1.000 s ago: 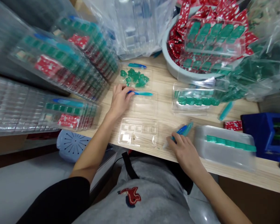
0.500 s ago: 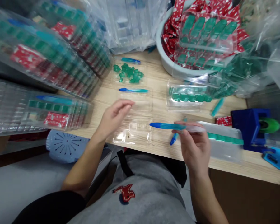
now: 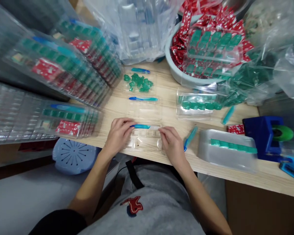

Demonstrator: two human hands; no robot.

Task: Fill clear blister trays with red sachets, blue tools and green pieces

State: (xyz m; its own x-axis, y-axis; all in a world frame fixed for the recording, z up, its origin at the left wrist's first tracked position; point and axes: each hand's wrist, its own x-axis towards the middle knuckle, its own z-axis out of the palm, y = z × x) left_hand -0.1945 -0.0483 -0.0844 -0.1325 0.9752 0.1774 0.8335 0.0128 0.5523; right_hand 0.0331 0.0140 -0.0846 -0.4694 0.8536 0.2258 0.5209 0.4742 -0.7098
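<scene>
Here, slim pen-like tool, blue and teal, one end perhaps translucent, left fingers, right fingers pinching opposite ends.

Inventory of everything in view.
held pen-shaped tool: 1, blue-teal, between hands
other pen-shaped tools: 4+, blue or teal, trays and table
open trays: 3, clear, centre column
green pieces: uncounted, green, farthest tray
filled trays: many, multicoloured, left
basin: 1, grey, far right
packets: many, red-white, basin
plastic bag: 1, clear, far middle
tape dispenser: 1, blue, right
plastic container: 1, grey, right
slotted plastic: 1, light-blue, lower left
table: 1, wood-coloured, centre
left hand: 1, tool's blue end
right hand: 1, tool's white end
</scene>
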